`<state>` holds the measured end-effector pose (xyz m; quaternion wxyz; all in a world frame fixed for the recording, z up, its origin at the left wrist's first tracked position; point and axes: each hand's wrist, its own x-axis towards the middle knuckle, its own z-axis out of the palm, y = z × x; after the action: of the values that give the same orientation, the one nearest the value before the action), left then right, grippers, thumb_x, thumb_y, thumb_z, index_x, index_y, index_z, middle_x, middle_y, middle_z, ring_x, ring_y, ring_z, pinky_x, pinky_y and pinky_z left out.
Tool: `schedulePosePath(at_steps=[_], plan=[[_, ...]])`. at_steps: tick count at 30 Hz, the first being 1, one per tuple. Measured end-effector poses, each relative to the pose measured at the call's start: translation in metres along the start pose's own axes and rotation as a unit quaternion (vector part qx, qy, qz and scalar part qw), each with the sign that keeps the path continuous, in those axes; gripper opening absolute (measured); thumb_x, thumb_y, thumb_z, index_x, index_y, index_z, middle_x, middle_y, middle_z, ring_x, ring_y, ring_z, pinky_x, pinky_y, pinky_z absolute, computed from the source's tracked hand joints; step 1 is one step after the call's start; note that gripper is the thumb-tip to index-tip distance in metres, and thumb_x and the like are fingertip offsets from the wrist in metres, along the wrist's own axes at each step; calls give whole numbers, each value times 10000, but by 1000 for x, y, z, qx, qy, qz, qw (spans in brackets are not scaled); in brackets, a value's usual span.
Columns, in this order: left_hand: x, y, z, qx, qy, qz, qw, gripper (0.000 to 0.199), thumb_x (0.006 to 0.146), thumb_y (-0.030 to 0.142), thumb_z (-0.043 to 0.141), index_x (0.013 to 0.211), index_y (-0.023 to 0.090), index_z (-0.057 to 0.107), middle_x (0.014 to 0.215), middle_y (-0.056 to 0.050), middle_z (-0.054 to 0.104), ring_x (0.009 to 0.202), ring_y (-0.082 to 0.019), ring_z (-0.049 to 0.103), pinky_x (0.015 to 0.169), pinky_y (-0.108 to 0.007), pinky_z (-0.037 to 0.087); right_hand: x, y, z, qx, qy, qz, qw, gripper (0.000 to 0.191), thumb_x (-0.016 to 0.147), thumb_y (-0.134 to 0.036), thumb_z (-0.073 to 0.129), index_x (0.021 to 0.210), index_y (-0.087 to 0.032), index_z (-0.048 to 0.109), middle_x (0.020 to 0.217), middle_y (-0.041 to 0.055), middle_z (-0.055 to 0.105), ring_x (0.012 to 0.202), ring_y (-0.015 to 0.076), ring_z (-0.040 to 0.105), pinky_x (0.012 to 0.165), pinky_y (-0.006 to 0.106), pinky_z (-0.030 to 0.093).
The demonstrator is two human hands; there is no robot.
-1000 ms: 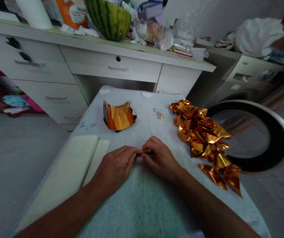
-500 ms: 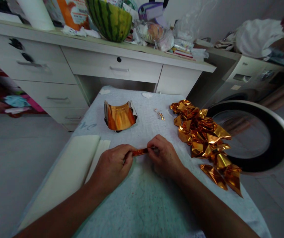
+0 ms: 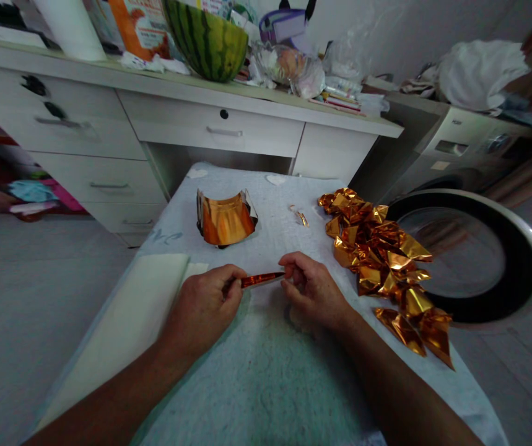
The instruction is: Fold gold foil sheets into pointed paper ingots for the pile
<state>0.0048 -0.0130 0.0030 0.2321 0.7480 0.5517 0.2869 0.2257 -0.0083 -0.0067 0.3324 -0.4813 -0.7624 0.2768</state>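
Note:
My left hand [image 3: 207,303] pinches one end of a narrow, shiny copper-coloured foil strip [image 3: 261,280], which points right to a thin tip. Beside that tip is my right hand [image 3: 316,290], thumb and fingers apart, with nothing seen in it. A curved stack of gold foil sheets [image 3: 227,220] lies beyond my left hand. Small gold scraps [image 3: 301,216] are on the cloth farther back. To the right spreads a heap of folded gold foil pieces [image 3: 381,248].
A pale cloth [image 3: 266,371] covers the table, with a cream folded sheet [image 3: 121,334] along its left side. Behind stands a white drawer cabinet [image 3: 256,133] bearing a cut watermelon [image 3: 207,43]. The round open door [image 3: 526,266] of a washing machine is at the right.
My right fingers have let go of the foil strip's right end and spread apart. My left hand keeps its pinch and has shifted slightly left; more of the strip shows.

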Motion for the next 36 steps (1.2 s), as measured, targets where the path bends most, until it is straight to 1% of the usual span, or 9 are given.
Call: schedulePosePath(at_steps=[2,7,11,14,17,19,24,32,36], plan=[[0,0,0,-2,0,-2,1000,198,849,217,503,863,228,700,724,31,719,633,-151,662,607,-259,442,0,1,2,-6,4,7,1000,254,774,-120,586,1011,-203,546,811,-26,554,669,106,492,622,226,384],[-1,-1,1,-17,-8,7,1000,189,852,216,503,854,227,692,719,35,710,636,-146,657,615,-258,441,2,4,4,5,-10,28,1000,108,820,-124,553,887,-209,546,697,-53,503,601,94,451,602,222,362],[0,1,2,-41,-7,23,999,187,868,231,493,872,220,679,739,33,707,662,-146,660,638,-259,449,3,3,3,29,0,33,999,73,831,-140,555,867,-204,562,674,-53,490,596,96,450,585,222,351],[1,2,1,-53,-12,7,998,180,876,259,500,876,221,676,725,36,700,642,-147,650,627,-262,446,3,-1,1,83,2,51,995,48,836,-166,551,869,-199,559,668,-50,496,593,99,464,561,218,355],[2,1,1,-78,-33,-21,996,182,888,286,498,885,226,670,685,43,687,605,-147,642,592,-258,438,3,-4,1,139,-4,73,988,52,843,-199,541,892,-196,557,679,-42,510,598,104,480,550,218,368],[2,0,1,-103,-44,-36,993,185,897,301,494,907,226,663,695,40,694,637,-154,664,603,-259,450,3,-5,2,164,-5,83,983,59,844,-212,537,899,-197,552,701,-34,524,617,108,493,561,220,382],[2,-2,2,-139,-57,-53,987,192,902,317,489,924,221,654,682,32,691,650,-165,679,611,-266,470,2,-3,4,208,2,96,973,93,844,-251,557,925,-207,543,738,-24,538,656,116,513,587,226,409],[1,-1,2,-131,-54,-32,989,183,896,314,505,908,223,663,724,29,695,663,-159,662,606,-262,454,4,-5,1,198,6,94,976,110,874,-287,563,844,-181,563,672,-39,489,583,92,444,527,211,348],[1,0,2,-127,-34,-24,991,167,876,310,534,911,220,670,797,12,713,705,-164,664,636,-269,469,4,-2,4,200,24,93,975,100,854,-278,586,827,-184,566,669,-36,513,581,93,466,526,208,361]])
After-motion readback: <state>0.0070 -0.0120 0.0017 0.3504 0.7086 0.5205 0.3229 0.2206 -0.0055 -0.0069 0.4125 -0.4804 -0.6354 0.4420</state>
